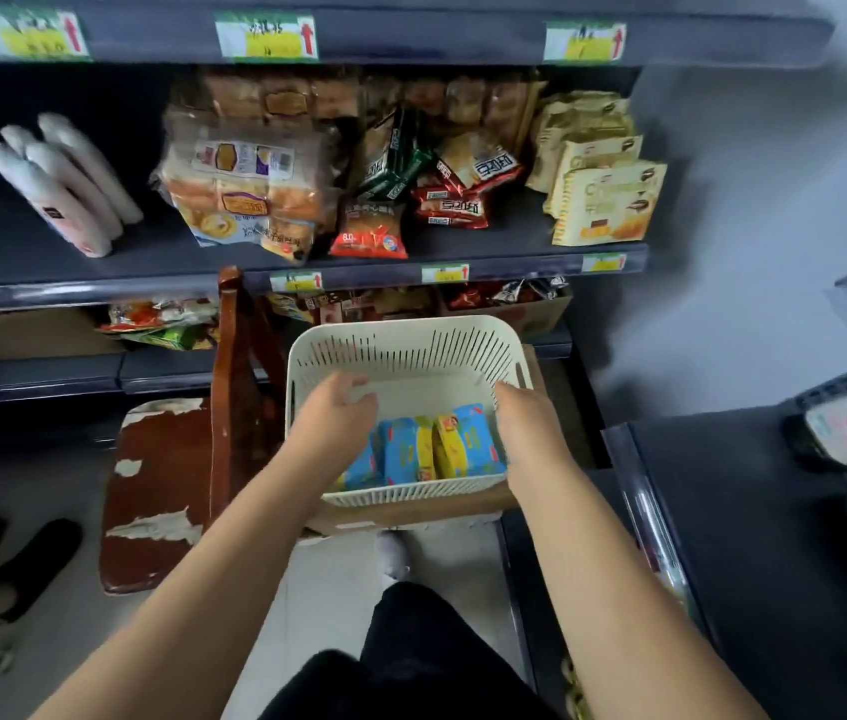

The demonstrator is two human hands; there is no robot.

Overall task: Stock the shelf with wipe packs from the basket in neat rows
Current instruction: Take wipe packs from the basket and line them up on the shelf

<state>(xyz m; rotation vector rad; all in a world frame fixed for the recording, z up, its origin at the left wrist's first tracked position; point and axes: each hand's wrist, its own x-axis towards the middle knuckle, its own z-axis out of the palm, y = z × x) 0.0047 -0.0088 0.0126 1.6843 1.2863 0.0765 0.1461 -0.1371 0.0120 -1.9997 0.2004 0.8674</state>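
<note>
Head view: I've got both hands down in the basket point(463, 350). Left hand point(338, 407) spread open over the wipe packs point(432, 446), holding nothing; right hand point(522, 415) beside them, grip hidden. Pickup stage, I'd say. Next: close on one pack, lift to shelf point(161, 257).

Both hands' fingertips and the leftmost wipe pack point(359, 467) are partly hidden.

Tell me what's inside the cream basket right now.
The basket holds blue-and-yellow wipe packs standing side by side along its near wall. The left hand and right hand reach in, covering both ends, so the exact count is hidden.
</note>
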